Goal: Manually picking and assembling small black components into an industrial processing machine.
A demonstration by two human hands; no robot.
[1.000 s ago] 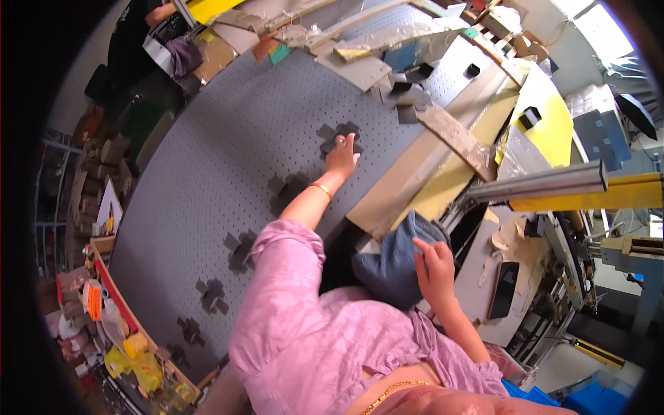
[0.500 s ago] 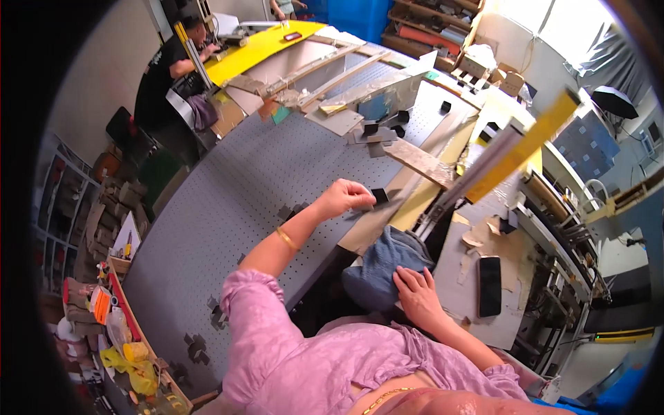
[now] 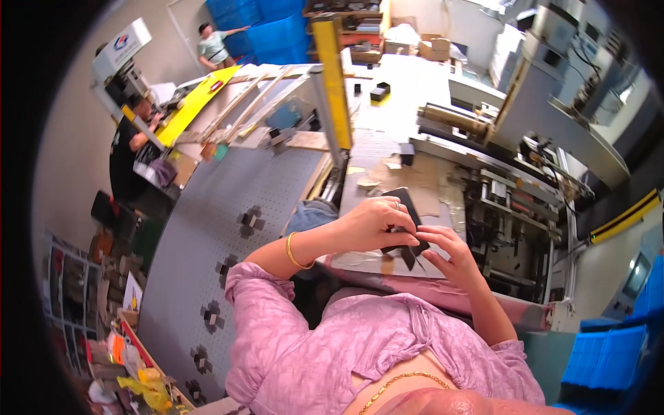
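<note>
In front of my chest my two hands meet over the cardboard-covered work table (image 3: 356,200). The fingers of my left hand (image 3: 380,225) are pinched together. My right hand (image 3: 453,254) faces it, thumb and fingers curled in. A small dark flat piece (image 3: 409,260) hangs between their fingertips; its kind is too small and covered to tell. Just behind my left hand lies a black phone (image 3: 401,199), partly hidden by the fingers. Past my left wrist a blue denim cloth (image 3: 312,214) is bundled beside the table.
A grey perforated belt (image 3: 187,228) on the left carries several dark cross-shaped blanks (image 3: 250,221) with small blocks at their middles. A yellow-and-grey upright post (image 3: 333,90) stands ahead. Machine rails (image 3: 498,228) run along the right. A co-worker in black (image 3: 124,159) is at the far left.
My left hand has come away from the belt to the right, joining my right hand, which has left the denim cloth. The whole view has turned to the right.
</note>
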